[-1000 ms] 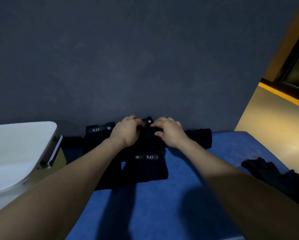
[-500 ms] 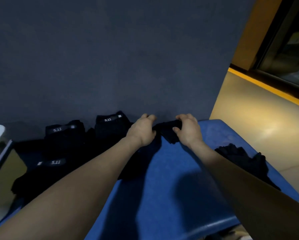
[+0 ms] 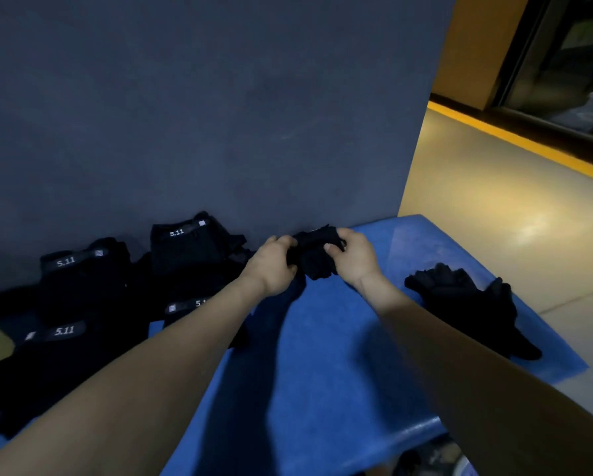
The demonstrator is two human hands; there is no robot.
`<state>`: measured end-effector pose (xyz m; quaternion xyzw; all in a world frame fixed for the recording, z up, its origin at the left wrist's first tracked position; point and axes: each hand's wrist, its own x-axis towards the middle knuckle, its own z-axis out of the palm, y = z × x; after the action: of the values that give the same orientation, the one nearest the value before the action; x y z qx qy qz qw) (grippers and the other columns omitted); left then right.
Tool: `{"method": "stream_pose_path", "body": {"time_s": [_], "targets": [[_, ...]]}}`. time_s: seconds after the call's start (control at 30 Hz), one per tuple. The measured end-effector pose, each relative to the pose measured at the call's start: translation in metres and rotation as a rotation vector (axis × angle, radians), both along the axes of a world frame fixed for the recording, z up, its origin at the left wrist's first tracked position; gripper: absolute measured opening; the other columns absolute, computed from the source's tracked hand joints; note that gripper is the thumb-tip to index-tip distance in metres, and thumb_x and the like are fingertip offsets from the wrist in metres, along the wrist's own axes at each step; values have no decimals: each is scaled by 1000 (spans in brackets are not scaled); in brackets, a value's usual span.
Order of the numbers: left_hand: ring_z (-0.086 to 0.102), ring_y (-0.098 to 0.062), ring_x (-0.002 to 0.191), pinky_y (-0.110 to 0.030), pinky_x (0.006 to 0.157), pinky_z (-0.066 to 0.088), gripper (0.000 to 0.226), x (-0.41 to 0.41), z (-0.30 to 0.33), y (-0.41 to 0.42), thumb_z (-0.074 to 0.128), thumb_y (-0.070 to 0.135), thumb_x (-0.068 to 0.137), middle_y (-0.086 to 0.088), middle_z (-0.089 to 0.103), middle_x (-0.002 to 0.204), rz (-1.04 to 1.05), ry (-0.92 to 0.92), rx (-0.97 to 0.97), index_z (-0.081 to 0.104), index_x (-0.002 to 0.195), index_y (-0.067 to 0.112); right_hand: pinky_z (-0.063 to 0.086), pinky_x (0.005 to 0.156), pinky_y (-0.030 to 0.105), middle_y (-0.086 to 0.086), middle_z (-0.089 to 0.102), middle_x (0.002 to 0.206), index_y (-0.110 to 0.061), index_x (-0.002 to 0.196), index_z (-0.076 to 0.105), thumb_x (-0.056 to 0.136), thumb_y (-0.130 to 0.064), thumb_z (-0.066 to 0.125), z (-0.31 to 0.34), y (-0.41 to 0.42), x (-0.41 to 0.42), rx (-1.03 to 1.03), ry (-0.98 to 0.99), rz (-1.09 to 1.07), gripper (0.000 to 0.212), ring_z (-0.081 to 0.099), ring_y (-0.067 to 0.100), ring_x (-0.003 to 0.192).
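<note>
nearest, the front edge of the blue bench [image 3: 322, 372], slanting up to the right under both forearms, ending in a rounded right corner with open floor [image 3: 511, 228] beyond. wide bare blue between the forearms, free for moving; tighter on either side. to the right, near that side edge, a loose black glove [image 3: 466, 304] lying crumpled, well apart from the right hand. to the left, folded black gloves [image 3: 65, 355] marked 5.11, in two rows, covering that part of the bench back to the wall, one of them partly hidden under the left forearm. farther on, close to the back edge, the left hand [image 3: 274, 266] and right hand [image 3: 356, 259] facing each other with a bunched black glove [image 3: 317, 259] between them. left fingers [image 3: 281, 242] curled round its left end; right fingers [image 3: 346, 235] curled over its upper right, thumb pressed on its front. bundle either just above the bench or touching it: cannot tell which in the dim light. near its left, the back row of folded gloves; right behind it, the grey wall [image 3: 219, 115] closing off the back edge. far right, past the wall's end, a yellow stripe [image 3: 528, 146] along the floor and a dark glass panel [image 3: 569, 63].
</note>
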<state>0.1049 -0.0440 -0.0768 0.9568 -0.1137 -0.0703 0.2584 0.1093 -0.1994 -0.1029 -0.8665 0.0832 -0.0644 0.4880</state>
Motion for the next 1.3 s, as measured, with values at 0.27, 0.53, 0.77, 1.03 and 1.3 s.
{"method": "stream_pose_path", "body": {"time_s": [0.27, 0.53, 0.77, 1.03, 1.3], "targets": [[43, -17, 130, -19, 104, 32, 51, -28, 35, -4, 51, 0, 89, -6, 41, 140, -30, -116, -269, 40, 138, 13, 42, 103, 31, 6, 63, 116, -5, 122, 59, 94, 1, 47, 43, -18, -37, -9, -37, 300, 31, 56, 19, 112], [50, -15, 116, -19, 91, 37, 54, -71, 74, -3, 55, -3, 78, -1, 55, 124, -305, 5, -110, 50, 126, 20, 46, 85, 25, 2, 64, 93, -5, 100, 67, 90, 2, 56, 101, -25, -93, -180, 33, 556, 17, 57, 12, 90], [65, -21, 80, -31, 76, 52, 16, -106, 70, 15, 63, 20, 89, -10, 69, 89, -204, 168, -318, 63, 98, 6, 45, 58, 14, -2, 60, 73, -12, 84, 62, 81, -11, 73, 121, -28, -124, -89, -6, 319, 11, 55, 7, 65], [62, -20, 84, -25, 73, 53, 13, -123, 62, 27, 49, 4, 95, -8, 64, 95, 9, 270, -761, 55, 101, 13, 41, 70, 20, -2, 47, 84, -13, 95, 56, 82, -13, 72, 102, -18, -137, -19, -67, 51, 20, 46, 10, 72], [58, -25, 102, -25, 89, 44, 44, -123, 54, 10, 57, 10, 90, -6, 55, 124, -213, -89, -253, 50, 133, 18, 54, 68, 27, 6, 63, 85, -9, 104, 55, 96, -34, 50, 92, 26, -139, 620, 316, 91, 27, 62, 16, 74]]}}
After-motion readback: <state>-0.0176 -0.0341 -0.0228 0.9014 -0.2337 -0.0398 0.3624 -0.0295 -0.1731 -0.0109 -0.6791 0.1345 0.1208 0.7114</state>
